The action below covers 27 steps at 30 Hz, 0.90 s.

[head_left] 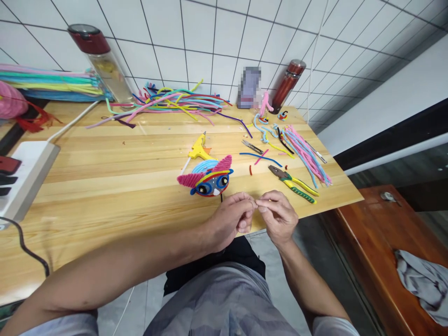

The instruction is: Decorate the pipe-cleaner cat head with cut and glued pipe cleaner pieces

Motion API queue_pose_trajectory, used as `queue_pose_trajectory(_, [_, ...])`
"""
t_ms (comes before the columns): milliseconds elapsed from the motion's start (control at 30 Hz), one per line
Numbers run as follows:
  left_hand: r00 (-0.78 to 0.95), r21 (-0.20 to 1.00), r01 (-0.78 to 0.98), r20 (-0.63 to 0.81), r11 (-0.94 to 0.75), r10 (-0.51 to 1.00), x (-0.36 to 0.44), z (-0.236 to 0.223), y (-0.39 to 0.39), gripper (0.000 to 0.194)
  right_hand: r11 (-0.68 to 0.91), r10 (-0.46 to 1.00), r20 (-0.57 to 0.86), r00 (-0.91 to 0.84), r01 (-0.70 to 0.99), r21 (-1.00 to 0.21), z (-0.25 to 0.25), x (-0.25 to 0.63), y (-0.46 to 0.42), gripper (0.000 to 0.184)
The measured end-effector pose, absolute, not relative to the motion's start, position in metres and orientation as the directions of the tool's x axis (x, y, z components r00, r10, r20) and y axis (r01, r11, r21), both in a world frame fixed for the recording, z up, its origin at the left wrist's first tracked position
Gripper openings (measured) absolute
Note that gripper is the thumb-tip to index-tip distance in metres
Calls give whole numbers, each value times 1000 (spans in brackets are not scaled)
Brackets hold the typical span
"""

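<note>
My left hand [233,218] and my right hand [278,214] meet fingertip to fingertip at the near edge of the wooden table [115,186]. Both pinch something tiny between thumb and fingers; I cannot make it out. Just beyond my hands sits a pipe-cleaner figure [209,178] with pink wings, blue top and round eyes. A yellow glue gun [199,148] lies behind it. Green-and-yellow pliers [294,183] lie right of the figure, close to my right hand.
Loose pipe cleaners lie in a pile [171,102] at the back and a bundle [306,151] at the right. Small scissors [252,147], two bottles [101,63] [289,84], a power strip [26,175] at the left, and a brown bench [385,252] with a grey cloth [423,284].
</note>
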<state>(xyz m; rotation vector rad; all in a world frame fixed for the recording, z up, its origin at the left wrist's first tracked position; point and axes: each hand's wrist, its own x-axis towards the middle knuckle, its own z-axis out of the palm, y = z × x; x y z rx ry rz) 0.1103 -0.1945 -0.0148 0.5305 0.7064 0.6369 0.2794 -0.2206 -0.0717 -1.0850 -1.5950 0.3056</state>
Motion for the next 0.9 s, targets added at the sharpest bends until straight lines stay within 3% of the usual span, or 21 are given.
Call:
queue_pose_trajectory(67, [595, 698, -274, -417, 662, 687, 112, -16, -198, 12, 471, 834, 538, 124, 351, -809, -72, 277, -214, 15])
queue_pose_trajectory(133, [636, 778, -174, -379, 603, 673, 109, -10, -203, 10, 371, 901, 410, 142, 236, -898, -70, 275, -202, 19])
queue_pose_trajectory(233, [715, 881, -127, -237, 456, 657, 97, 12, -206, 11, 257, 965, 262, -6, 210, -943, -62, 275, -176, 50])
queue_pose_trajectory(333, [681, 917, -204, -119, 343, 722, 76, 39, -199, 14, 239, 951, 169, -259, 266, -934, -54, 276, -147, 83])
queue_pose_trajectory(433, [518, 923, -344, 35, 170, 855, 52, 58, -178, 22, 259, 881, 108, -460, 279, -925, -54, 272, -123, 109])
queue_pose_trajectory(533, [299, 902, -433, 151, -8, 942, 30, 74, -153, 36, 257, 839, 60, -541, 297, -919, -65, 263, -107, 126])
queue_pose_trajectory(700, [23, 867, -479, 172, -140, 985, 9, 92, -113, 35, 267, 842, 46, -537, 343, -901, -80, 248, -98, 129])
queue_pose_trajectory(767, [-42, 883, -416, 221, -218, 974, 2, 86, -93, 34, 269, 865, 52, -499, 374, -888, -80, 247, -95, 124])
queue_pose_trajectory(833, [-93, 917, -220, 318, -331, 943, -6, 69, -69, 27, 257, 894, 69, -443, 380, -888, -77, 249, -92, 117])
queue_pose_trajectory(900, [-7, 923, 117, 369, -366, 929, -16, 44, -43, 21, 232, 917, 78, -391, 364, -902, -75, 253, -89, 106])
